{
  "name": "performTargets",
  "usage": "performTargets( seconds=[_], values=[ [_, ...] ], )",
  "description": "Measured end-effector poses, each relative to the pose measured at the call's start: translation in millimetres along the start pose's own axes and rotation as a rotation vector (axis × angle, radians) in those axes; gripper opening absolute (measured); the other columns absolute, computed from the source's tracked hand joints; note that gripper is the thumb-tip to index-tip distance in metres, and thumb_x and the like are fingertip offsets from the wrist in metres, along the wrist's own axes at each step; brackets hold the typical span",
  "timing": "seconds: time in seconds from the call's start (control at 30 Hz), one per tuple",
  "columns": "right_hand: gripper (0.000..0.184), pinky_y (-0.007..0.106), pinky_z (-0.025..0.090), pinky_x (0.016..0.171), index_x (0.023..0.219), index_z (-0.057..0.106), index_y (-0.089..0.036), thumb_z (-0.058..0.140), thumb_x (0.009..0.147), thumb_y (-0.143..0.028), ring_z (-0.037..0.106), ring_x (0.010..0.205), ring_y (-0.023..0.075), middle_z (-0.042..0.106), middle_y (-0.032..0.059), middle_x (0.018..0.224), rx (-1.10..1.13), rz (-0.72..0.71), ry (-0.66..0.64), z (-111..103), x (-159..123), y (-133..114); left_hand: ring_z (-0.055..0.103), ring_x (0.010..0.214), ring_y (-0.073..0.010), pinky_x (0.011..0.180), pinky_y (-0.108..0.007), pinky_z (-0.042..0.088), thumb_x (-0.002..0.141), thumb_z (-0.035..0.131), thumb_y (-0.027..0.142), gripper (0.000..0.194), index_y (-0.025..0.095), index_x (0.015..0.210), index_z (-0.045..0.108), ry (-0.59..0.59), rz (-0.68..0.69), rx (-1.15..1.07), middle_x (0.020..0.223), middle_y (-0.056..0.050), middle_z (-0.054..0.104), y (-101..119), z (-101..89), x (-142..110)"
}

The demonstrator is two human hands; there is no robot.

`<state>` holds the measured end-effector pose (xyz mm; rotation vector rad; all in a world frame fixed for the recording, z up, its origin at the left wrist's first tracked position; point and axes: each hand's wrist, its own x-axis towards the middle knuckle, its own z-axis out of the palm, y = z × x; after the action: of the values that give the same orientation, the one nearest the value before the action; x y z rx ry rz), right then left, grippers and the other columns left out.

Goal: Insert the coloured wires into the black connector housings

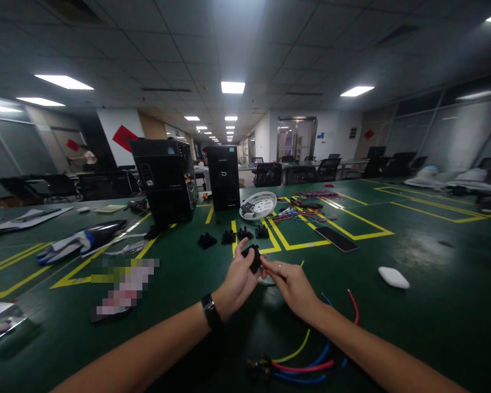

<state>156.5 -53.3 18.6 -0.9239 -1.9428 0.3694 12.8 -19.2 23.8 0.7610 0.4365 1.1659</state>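
My left hand (239, 278), with a dark watch on its wrist, grips a small black plastic part (253, 258) between thumb and fingers. At the right side of that part, my right hand (292, 284) is closed in a pinch. Whatever is between its fingertips is too small to make out. Just beyond my hands stand several similar black parts (228, 236) in a loose row. Below my right forearm lies a bundle of cut wires, among them a red wire (305, 368), a blue wire (298, 378) and a yellow wire (297, 349).
Two black computer towers (163, 183) stand at the back of the green table (180, 338). A white plastic basket (265, 203), loose coloured wires (303, 214) and a dark phone-like slab (336, 238) lie ahead. To the right is a white rounded object (393, 277). A person (89, 155) is far left.
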Motion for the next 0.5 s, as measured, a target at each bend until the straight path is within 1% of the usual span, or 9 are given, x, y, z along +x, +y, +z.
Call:
performTargets(
  seconds=[0.07,0.13,0.2,0.23,0.3,0.37,0.43,0.5],
  values=[
    [0.036,0.027,0.048,0.075,0.129,0.056,-0.019,0.043,0.095,-0.02,0.064,0.08,0.0155,0.069,0.0054,0.09,0.009,-0.012,-0.002,3,-1,1,0.059,0.067,-0.0145,0.057,-0.025,0.045,0.09,0.053,0.03,0.046,0.028,0.131,0.032,0.048,0.007,-0.024,0.086,-0.004,0.059,1,3.2,1],
    [0.037,0.026,0.048,0.077,0.129,0.056,-0.019,0.042,0.095,-0.02,0.064,0.081,0.0153,0.069,0.0054,0.091,0.017,-0.01,-0.014,4,-1,0,0.059,0.069,-0.0154,0.058,-0.026,0.045,0.09,0.051,0.033,0.04,0.026,0.126,0.036,0.077,0.009,-0.01,0.087,-0.005,0.059,0,2.8,2],
    [0.034,0.026,0.047,0.077,0.125,0.059,-0.019,0.042,0.095,-0.021,0.064,0.08,0.0151,0.07,0.0046,0.089,0.008,0.016,-0.054,2,1,-1,0.058,0.068,-0.016,0.059,-0.028,0.046,0.092,0.047,0.038,0.035,0.025,0.123,0.037,0.093,0.022,0.078,0.086,-0.005,0.058,-1,-1.4,3],
    [0.032,0.025,0.047,0.076,0.119,0.063,-0.019,0.042,0.095,-0.021,0.065,0.078,0.0149,0.071,0.0038,0.086,-0.011,0.041,-0.082,0,4,-3,0.057,0.069,-0.0161,0.061,-0.029,0.046,0.092,0.046,0.041,0.034,0.024,0.121,0.039,0.107,0.051,0.161,0.087,-0.004,0.057,-2,-4.4,4],
    [0.029,0.024,0.047,0.071,0.105,0.07,-0.019,0.043,0.095,-0.022,0.065,0.071,0.0141,0.071,0.0022,0.081,-0.066,0.098,-0.14,-10,10,-8,0.056,0.076,-0.0171,0.071,-0.032,0.046,0.091,0.045,0.046,0.034,0.023,0.115,0.044,0.131,0.185,0.398,0.092,-0.005,0.055,-3,-10.1,6],
    [0.028,0.023,0.046,0.068,0.095,0.072,-0.019,0.045,0.094,-0.023,0.065,0.069,0.0137,0.072,0.0017,0.082,-0.117,0.123,-0.176,-24,18,-15,0.054,0.093,-0.0191,0.087,-0.033,0.043,0.089,0.047,0.048,0.034,0.022,0.111,0.048,0.13,0.374,0.64,0.103,-0.006,0.053,-4,-12.3,7],
    [0.026,0.023,0.047,0.07,0.097,0.072,-0.02,0.047,0.093,-0.023,0.066,0.073,0.0141,0.073,0.0016,0.085,-0.143,0.102,-0.196,-38,27,-21,0.05,0.104,-0.0205,0.094,-0.032,0.038,0.089,0.046,0.049,0.036,0.023,0.113,0.048,0.108,0.498,0.775,0.111,-0.006,0.052,-4,-8.1,9],
    [0.025,0.023,0.047,0.072,0.104,0.07,-0.021,0.048,0.093,-0.024,0.067,0.076,0.0147,0.073,0.0012,0.084,-0.166,0.069,-0.176,-49,32,-24,0.051,0.104,-0.0203,0.093,-0.032,0.039,0.091,0.042,0.05,0.037,0.024,0.117,0.044,0.119,0.54,0.775,0.111,-0.006,0.053,0,2.4,16]
  ],
)
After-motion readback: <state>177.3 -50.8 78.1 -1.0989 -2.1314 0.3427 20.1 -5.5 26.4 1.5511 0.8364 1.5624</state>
